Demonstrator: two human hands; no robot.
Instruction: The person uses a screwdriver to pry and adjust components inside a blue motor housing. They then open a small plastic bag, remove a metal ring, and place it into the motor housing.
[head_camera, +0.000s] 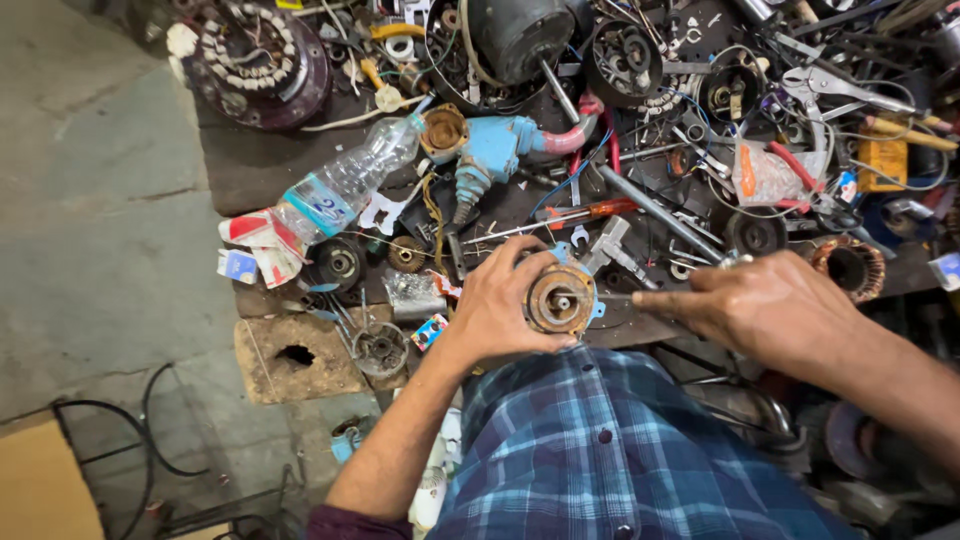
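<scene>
My left hand (497, 303) grips a rusty round pump part (560, 299) with a blue housing at the near edge of the cluttered workbench (255, 165). The part's round face points up toward me. My right hand (765, 305) is closed around a thin metal tool (618, 297), its tip pointing left at the side of the rusty part. Both hands are just above my blue plaid shirt (610, 450).
A clear plastic bottle (345, 185), a blue pump body (490, 150), a red-handled screwdriver (575, 215), a dark motor (520, 35), a wound stator (255, 55), pliers (830, 90) and several bearings crowd the bench. A copper coil (848, 268) sits right. Concrete floor (90, 200) lies left.
</scene>
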